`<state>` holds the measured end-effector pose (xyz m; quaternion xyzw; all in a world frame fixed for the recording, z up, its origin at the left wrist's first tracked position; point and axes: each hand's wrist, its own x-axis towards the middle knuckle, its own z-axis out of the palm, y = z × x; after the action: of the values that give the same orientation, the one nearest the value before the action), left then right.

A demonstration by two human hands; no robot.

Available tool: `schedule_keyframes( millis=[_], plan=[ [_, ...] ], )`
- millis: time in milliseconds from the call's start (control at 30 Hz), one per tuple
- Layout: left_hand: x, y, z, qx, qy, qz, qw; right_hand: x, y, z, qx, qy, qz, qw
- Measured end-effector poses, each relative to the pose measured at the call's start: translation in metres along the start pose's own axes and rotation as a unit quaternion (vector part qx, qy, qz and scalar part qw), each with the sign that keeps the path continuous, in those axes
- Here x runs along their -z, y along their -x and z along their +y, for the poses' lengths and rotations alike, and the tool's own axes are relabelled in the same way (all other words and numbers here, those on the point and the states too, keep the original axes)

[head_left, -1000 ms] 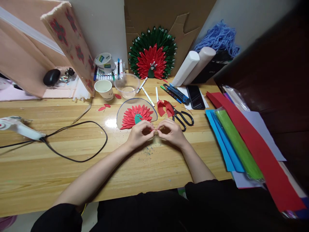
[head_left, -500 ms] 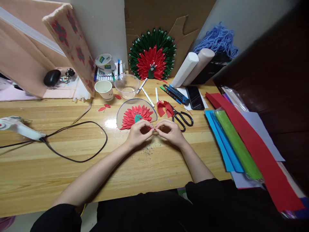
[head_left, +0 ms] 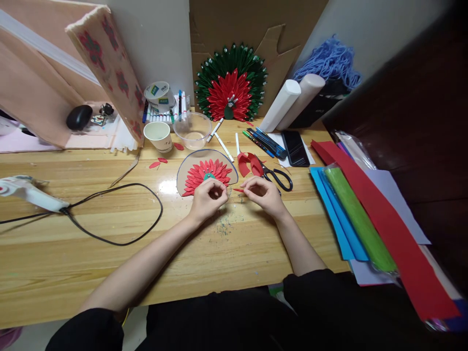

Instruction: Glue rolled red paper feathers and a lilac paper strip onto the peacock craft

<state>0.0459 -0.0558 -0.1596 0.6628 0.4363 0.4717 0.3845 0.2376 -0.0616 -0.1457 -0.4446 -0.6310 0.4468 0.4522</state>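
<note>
Wooden table (head_left: 73, 273) fills view. Far centre, tall cardboard (head_left: 230, 24) with finished-looking green-and-red fan (head_left: 231, 87) before it. Nearer, half-round board (head_left: 185, 169): red petals fill middle, outer band bare; work looks partway along. Left hand (head_left: 206, 200) at board's near edge, thumb and forefinger seemingly meeting, nothing visible between. Right hand (head_left: 268, 197) pinches red sliver (head_left: 238, 190) right of left hand, apart from it. Loose red petals (head_left: 154, 165) lie left of board, unattached. Left hand hides part of board and its green figure; sliver's right end lost in fingers.
</note>
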Motion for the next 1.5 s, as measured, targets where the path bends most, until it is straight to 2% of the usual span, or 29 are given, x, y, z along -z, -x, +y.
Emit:
schedule_keyframes(
  millis=[133, 267, 433, 567, 833, 1000, 1067, 1133, 1233, 1367, 1500],
  plan=[
    [0.000, 0.001, 0.003, 0.001, -0.002, -0.025, 1.000, -0.004, 0.001, 0.000, -0.007, -0.021, 0.007, 1.000],
    [0.000, 0.001, 0.005, -0.017, 0.003, -0.051, 0.999, -0.011, 0.005, -0.003, -0.014, 0.015, 0.015, 1.000],
    [0.000, 0.001, 0.005, -0.026, 0.002, -0.044, 0.999, -0.013, 0.008, -0.007, 0.014, 0.095, 0.022, 0.995],
    [0.000, 0.000, 0.004, -0.025, 0.005, -0.036, 0.999, -0.012, 0.007, -0.006, 0.034, 0.107, 0.028, 0.993],
    [0.001, 0.001, 0.005, -0.022, 0.022, -0.056, 0.998, -0.023, 0.006, -0.002, -0.068, -0.057, 0.019, 0.996],
    [0.001, 0.000, 0.005, 0.003, 0.025, -0.054, 0.998, -0.024, 0.003, -0.001, -0.115, -0.067, 0.027, 0.991],
    [0.002, 0.000, 0.004, 0.022, 0.029, -0.043, 0.998, -0.019, 0.004, -0.001, -0.121, -0.045, 0.004, 0.992],
    [0.003, 0.000, 0.002, 0.039, 0.029, -0.030, 0.998, -0.014, 0.004, -0.003, -0.101, 0.012, -0.050, 0.994],
    [0.003, 0.000, -0.001, 0.056, 0.022, -0.011, 0.998, -0.011, 0.006, -0.004, -0.028, 0.127, -0.118, 0.984],
    [0.003, 0.000, -0.003, 0.064, 0.017, 0.006, 0.998, -0.016, 0.006, -0.003, 0.022, 0.200, -0.135, 0.970],
    [0.004, 0.000, -0.001, 0.060, -0.005, -0.018, 0.998, -0.017, 0.004, -0.002, 0.035, 0.211, -0.148, 0.966]
  ],
)
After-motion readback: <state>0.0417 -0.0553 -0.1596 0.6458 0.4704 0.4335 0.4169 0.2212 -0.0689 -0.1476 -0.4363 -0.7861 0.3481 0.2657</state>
